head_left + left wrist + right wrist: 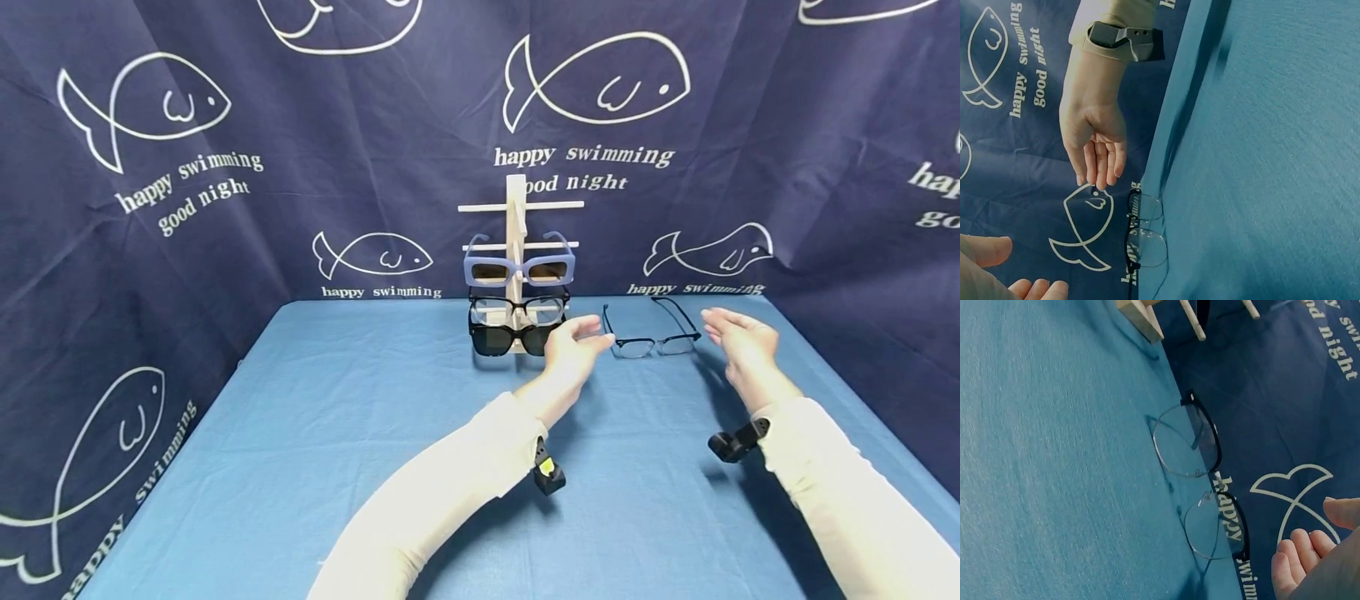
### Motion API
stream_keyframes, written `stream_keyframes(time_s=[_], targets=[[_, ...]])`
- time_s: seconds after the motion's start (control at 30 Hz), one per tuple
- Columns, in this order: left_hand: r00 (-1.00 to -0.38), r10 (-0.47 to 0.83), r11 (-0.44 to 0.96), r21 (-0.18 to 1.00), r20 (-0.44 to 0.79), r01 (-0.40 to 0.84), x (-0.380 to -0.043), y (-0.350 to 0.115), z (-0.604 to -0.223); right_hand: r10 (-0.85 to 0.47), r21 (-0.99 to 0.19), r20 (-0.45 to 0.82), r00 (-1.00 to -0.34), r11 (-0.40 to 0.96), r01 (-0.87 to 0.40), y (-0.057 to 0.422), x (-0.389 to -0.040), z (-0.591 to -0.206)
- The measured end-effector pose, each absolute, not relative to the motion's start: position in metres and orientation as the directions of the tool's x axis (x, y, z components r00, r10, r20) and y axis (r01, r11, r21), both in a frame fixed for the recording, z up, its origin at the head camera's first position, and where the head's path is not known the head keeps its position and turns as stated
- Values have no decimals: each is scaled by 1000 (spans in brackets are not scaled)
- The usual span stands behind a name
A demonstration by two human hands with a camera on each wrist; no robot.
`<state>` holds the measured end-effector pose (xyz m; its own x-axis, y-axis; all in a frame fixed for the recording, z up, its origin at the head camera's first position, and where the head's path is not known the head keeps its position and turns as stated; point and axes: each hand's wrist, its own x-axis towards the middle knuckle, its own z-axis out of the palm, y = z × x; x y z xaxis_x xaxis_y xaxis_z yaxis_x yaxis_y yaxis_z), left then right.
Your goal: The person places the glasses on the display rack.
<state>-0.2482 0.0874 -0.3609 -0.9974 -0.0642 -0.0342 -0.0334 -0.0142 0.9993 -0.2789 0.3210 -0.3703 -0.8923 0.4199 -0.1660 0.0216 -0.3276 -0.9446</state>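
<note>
A pair of eyeglasses (636, 348) with dark upper rims and clear lenses sits on the blue cloth, its temples unfolded toward the back. On its left side is my left hand (572, 360), thumb and fingers apart and holding nothing; its fingertips look close to the left temple, but whether they touch it I cannot tell. To the right of the glasses, my right hand (746, 354) is raised with loosely bent, empty fingers. The right wrist view shows the same eyeglasses (1188, 440) apart from the right hand's fingers (1304, 550).
Left of my left hand stands a wooden display rack (516, 187). It carries blue-framed sunglasses (519, 271), black-framed clear glasses (519, 308) and black sunglasses (495, 339). A dark fish-print curtain (390, 167) hangs behind the blue cloth-covered table (315, 433).
</note>
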Motion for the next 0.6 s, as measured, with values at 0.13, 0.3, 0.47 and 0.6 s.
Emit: stream_keyframes(time_s=[0.13,0.3,0.47,0.6], targets=[[-996,-73,-13,999,-50,-49,-249,90,-364,441,-936,-196,-876,-351,33,325,-282,-374],[-994,-90,-23,998,-64,-62,-251,94,-368,471,-928,-254,-844,-365,75,329,-285,-378],[-994,-96,-45,997,-61,-56,-254,97,-374,484,-930,-274,-831,-354,100,331,-288,-384],[-994,-83,-26,997,-73,-71,-256,99,-377,498,-940,-265,-825,-324,106,330,-291,-387]])
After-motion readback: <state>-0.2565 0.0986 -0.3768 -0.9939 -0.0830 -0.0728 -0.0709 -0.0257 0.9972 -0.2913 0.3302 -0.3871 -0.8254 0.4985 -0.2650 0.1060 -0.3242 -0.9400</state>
